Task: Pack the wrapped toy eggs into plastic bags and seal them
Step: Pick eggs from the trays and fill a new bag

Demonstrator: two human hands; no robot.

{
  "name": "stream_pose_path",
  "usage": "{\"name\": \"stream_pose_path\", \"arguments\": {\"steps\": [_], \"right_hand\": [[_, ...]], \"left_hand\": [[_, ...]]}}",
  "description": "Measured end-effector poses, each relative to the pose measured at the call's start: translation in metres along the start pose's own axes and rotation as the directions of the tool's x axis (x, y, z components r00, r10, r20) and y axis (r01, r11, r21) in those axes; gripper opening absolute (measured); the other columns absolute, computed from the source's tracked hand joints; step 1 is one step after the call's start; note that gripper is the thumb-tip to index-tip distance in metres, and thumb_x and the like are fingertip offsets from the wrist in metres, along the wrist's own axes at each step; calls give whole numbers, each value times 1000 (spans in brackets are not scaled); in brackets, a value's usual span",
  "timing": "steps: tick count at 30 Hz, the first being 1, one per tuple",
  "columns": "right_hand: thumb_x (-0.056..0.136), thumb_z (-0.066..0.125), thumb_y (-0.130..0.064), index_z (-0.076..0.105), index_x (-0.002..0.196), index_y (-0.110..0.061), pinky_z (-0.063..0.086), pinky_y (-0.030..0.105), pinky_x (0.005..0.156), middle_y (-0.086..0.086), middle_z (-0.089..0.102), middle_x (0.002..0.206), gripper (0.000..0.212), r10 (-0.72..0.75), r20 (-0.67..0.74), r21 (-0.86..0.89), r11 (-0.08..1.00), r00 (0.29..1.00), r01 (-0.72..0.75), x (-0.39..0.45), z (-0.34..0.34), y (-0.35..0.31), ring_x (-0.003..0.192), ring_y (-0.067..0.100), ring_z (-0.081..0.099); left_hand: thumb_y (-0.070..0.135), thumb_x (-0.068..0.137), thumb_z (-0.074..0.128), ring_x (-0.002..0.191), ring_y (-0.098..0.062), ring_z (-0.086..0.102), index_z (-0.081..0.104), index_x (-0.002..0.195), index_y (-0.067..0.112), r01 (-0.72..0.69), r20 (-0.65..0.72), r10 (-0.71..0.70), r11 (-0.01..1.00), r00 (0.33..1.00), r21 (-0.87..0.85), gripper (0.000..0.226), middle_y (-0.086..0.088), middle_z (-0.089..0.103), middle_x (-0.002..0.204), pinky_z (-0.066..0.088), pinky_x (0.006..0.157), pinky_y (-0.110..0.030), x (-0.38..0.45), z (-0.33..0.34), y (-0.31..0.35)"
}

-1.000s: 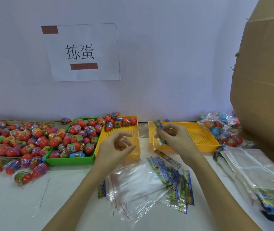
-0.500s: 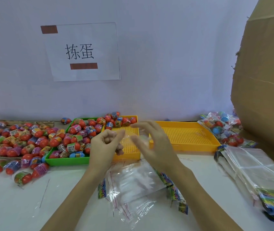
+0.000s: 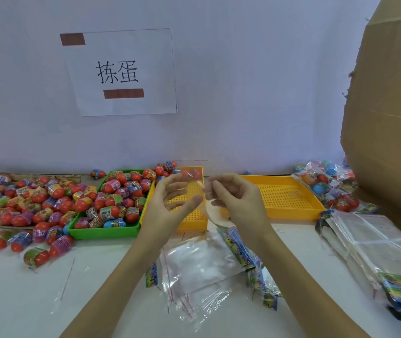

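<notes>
Two hands raised mid-frame. We see left hand (image 3: 170, 206) spread, fingers straight, holding nothing. Right hand (image 3: 236, 198) pinches top edge of clear plastic bag (image 3: 206, 211), thin film hanging between hands, barely visible. More flat bags (image 3: 194, 267) lie lower centre on white table (image 3: 24, 289). Wrapped toy eggs (image 3: 119, 198) fill green tray (image 3: 104, 231) centre left; loose ones spill far left. Two yellow trays (image 3: 289, 198) sit centre and right of centre. Bag stack (image 3: 375, 247) lower right, cardboard box (image 3: 389, 118) upper right.
</notes>
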State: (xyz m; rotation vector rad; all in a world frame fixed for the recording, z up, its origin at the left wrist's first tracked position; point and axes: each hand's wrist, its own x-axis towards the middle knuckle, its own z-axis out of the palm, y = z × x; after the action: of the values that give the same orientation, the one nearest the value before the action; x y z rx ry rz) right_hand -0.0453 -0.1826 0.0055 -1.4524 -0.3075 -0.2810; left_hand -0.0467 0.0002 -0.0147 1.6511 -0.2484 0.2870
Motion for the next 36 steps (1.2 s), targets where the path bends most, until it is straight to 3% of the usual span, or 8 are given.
{"name": "stream_pose_path", "arguments": {"steps": [4, 7, 10, 13, 19, 24, 30, 36], "right_hand": [[101, 64, -11, 73, 110, -9, 56, 26, 74, 11, 78, 97, 13, 113, 97, 121, 985, 989, -124, -1, -2, -2, 84, 18, 73], [97, 71, -19, 66, 122, -16, 56, 21, 71, 2, 79, 101, 25, 151, 12, 159, 976, 988, -151, -1, 1, -4, 88, 16, 75], [94, 75, -27, 58, 129, -23, 54, 18, 81, -9, 70, 112, 40, -224, -205, -285, 945, 953, 161, 0, -1, -9, 105, 8, 68], [96, 72, -24, 67, 117, -16, 50, 21, 90, -8, 70, 111, 23, -530, -5, -533, 719, 848, 446, 1, -6, -13, 107, 10, 65], [96, 73, -31, 68, 126, -20, 48, 17, 91, -14, 64, 112, 33, -295, 251, -587, 711, 922, 387, -2, -1, -4, 105, 3, 60], [97, 72, -26, 71, 124, -19, 44, 8, 84, -11, 62, 104, 28, -277, 210, -620, 703, 938, 347, -1, -3, 0, 95, -3, 59], [96, 73, -25, 72, 115, -20, 50, 22, 91, -10, 66, 111, 20, -279, 222, -610, 708, 934, 356, 2, -6, 0, 106, 4, 61], [94, 75, -28, 72, 119, -19, 49, 15, 90, -15, 64, 109, 27, -273, 255, -567, 735, 928, 372, 1, -2, 2, 104, 0, 60]], "left_hand": [[31, 80, 87, 98, -18, 78, 76, 111, 22, 12, -36, -18, 988, 999, -153, 34, -5, 81, 99, 59, 87, -22, -4, 0, 6], [32, 79, 86, 82, -22, 77, 80, 90, 20, 8, -33, -13, 989, 999, -145, 17, -9, 80, 89, 59, 75, -21, -2, -4, 10], [25, 85, 83, 71, -23, 77, 80, 88, 13, -18, 14, 19, 998, 1000, -54, 13, -8, 80, 83, 59, 67, -21, -2, -5, 11], [16, 90, 81, 71, -20, 78, 80, 92, 14, -68, 34, 65, 995, 997, 70, 3, -3, 81, 82, 59, 66, -21, -3, -3, 9], [12, 90, 82, 71, -11, 76, 81, 100, 16, -219, 141, 183, 924, 973, 315, 11, 5, 79, 80, 61, 71, -25, -6, -4, 7], [10, 91, 81, 72, -12, 75, 81, 99, 14, -249, 148, 207, 891, 967, 380, 9, 6, 78, 82, 61, 73, -28, -5, -4, 8], [11, 98, 72, 77, -11, 75, 79, 107, 20, -188, 163, 138, 919, 977, 347, 15, 13, 80, 93, 61, 76, -28, -1, -9, 8], [15, 100, 70, 87, -10, 75, 80, 107, 24, -189, 242, 111, 927, 964, 324, 15, 14, 79, 97, 59, 80, -24, 0, -17, 9]]}}
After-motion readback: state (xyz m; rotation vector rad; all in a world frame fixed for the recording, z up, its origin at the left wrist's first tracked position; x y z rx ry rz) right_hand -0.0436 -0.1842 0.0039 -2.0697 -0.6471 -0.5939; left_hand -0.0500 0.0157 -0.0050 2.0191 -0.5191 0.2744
